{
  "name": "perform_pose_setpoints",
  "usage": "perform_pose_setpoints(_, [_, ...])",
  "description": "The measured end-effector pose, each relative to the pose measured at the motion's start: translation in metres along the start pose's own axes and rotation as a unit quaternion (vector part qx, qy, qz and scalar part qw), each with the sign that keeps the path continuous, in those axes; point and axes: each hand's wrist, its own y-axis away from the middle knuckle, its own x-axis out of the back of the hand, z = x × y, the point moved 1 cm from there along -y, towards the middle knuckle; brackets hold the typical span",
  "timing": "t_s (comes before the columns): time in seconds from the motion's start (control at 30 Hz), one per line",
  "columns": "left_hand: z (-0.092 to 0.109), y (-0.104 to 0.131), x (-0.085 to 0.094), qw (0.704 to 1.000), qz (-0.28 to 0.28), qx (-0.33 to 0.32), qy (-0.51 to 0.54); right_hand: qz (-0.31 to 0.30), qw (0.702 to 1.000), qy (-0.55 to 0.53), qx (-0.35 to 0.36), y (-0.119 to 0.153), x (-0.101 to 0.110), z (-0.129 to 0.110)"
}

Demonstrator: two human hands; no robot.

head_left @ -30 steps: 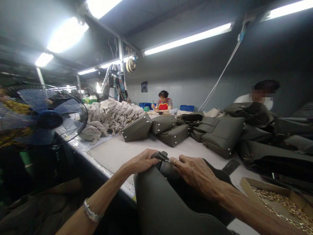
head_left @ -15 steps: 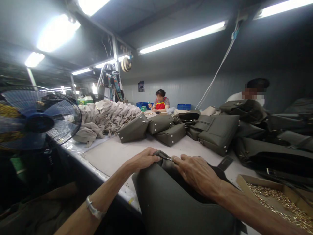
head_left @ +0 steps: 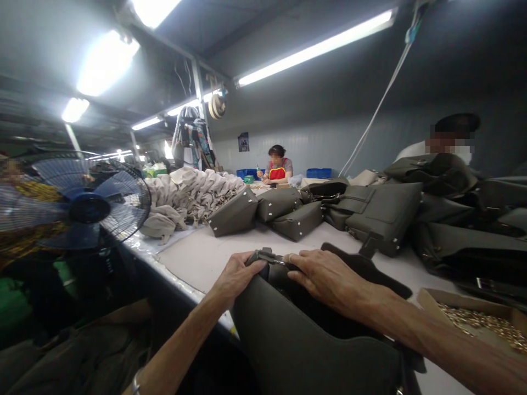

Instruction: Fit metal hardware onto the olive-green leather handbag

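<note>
A dark grey-green bag [head_left: 304, 329] stands open at the table's near edge. My left hand [head_left: 239, 274] pinches its upper left corner, thumb and fingers closed on the edge by a strap tab [head_left: 265, 253]. Just to the right, my right hand [head_left: 325, 271] is closed round a shiny metal piece [head_left: 280, 262] at that tab; what kind of piece it is cannot be made out. The fingertips of both hands are close together above the bag's opening. A dark flap [head_left: 370, 269] rises behind my right wrist.
Finished-looking dark bags [head_left: 382, 211] lie across the table's far side. Beige fabric pieces [head_left: 185, 195] are heaped at the left, beside a blue fan [head_left: 88, 208]. A cardboard box of small gold metal parts [head_left: 486, 323] sits at the right. Two people [head_left: 278, 170] are beyond the bags.
The view has turned left, so the surroundings sit further right. The bag's dark flap now stands up more visibly behind my right hand. Both hands keep their grip.
</note>
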Motion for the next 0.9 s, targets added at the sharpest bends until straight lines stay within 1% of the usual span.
perform_pose_setpoints(0.13, [-0.014, 0.021, 0.005, 0.991, 0.133, -0.018, 0.026, -0.026, 0.994, -0.087, 0.06, -0.001, 0.005, -0.015])
perform_pose_setpoints(0.23, [-0.027, 0.037, 0.004, 0.975, 0.207, -0.017, 0.082, -0.061, 0.985, -0.12, 0.105, 0.001, -0.001, -0.023])
perform_pose_setpoints(0.27, [-0.03, 0.041, 0.003, 0.968, 0.227, -0.017, 0.104, -0.061, 0.982, -0.126, 0.124, 0.002, -0.005, -0.024])
perform_pose_setpoints(0.33, [-0.035, 0.048, 0.003, 0.956, 0.256, -0.014, 0.141, -0.037, 0.976, -0.141, 0.164, 0.004, -0.014, -0.024])
perform_pose_setpoints(0.43, [-0.039, 0.055, 0.004, 0.949, 0.269, 0.005, 0.162, -0.007, 0.965, -0.16, 0.206, 0.004, -0.023, -0.028])
perform_pose_setpoints(0.57, [-0.039, 0.062, 0.006, 0.945, 0.271, 0.022, 0.18, -0.018, 0.966, -0.164, 0.199, 0.002, -0.024, -0.038])
perform_pose_setpoints(0.7, [-0.039, 0.067, 0.004, 0.94, 0.288, 0.016, 0.18, -0.016, 0.966, -0.169, 0.194, 0.003, -0.016, -0.047])
perform_pose_setpoints(0.77, [-0.039, 0.066, 0.002, 0.937, 0.314, -0.011, 0.156, -0.027, 0.973, -0.146, 0.176, 0.002, -0.007, -0.053])
perform_pose_setpoints(0.9, [-0.041, 0.053, -0.009, 0.913, 0.396, -0.081, 0.053, -0.09, 0.992, -0.033, 0.082, -0.008, 0.012, -0.071])
